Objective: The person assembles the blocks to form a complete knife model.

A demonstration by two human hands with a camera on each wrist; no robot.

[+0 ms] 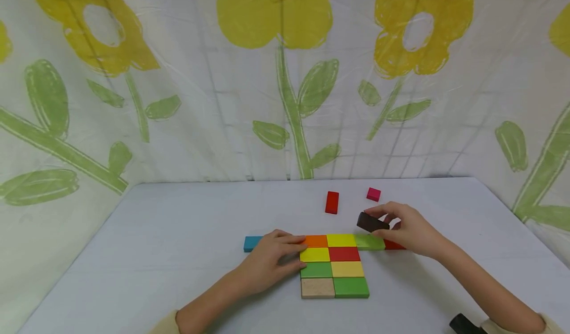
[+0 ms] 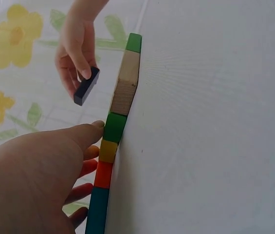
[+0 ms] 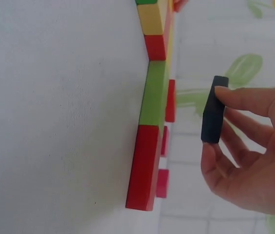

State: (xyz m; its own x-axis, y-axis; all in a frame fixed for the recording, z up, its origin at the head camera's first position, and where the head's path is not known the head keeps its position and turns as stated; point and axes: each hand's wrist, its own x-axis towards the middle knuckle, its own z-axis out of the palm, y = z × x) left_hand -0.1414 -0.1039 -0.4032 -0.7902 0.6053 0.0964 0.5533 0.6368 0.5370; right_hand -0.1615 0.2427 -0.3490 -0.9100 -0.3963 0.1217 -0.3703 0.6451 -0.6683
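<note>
My right hand pinches a black rectangular block between thumb and fingers, held above the right part of a flat block layout. In the right wrist view the black block is tilted, apart from the others. My left hand rests at the layout's left side, fingers extended, fingertips touching the orange block, the yellow block and the green block. A blue block is partly covered by that hand. The light green block and a red block extend rightward.
Behind the layout lie a loose red block and a pink block; another pink block shows in the right wrist view. The white table meets a flower-printed curtain. A black object is near the right sleeve.
</note>
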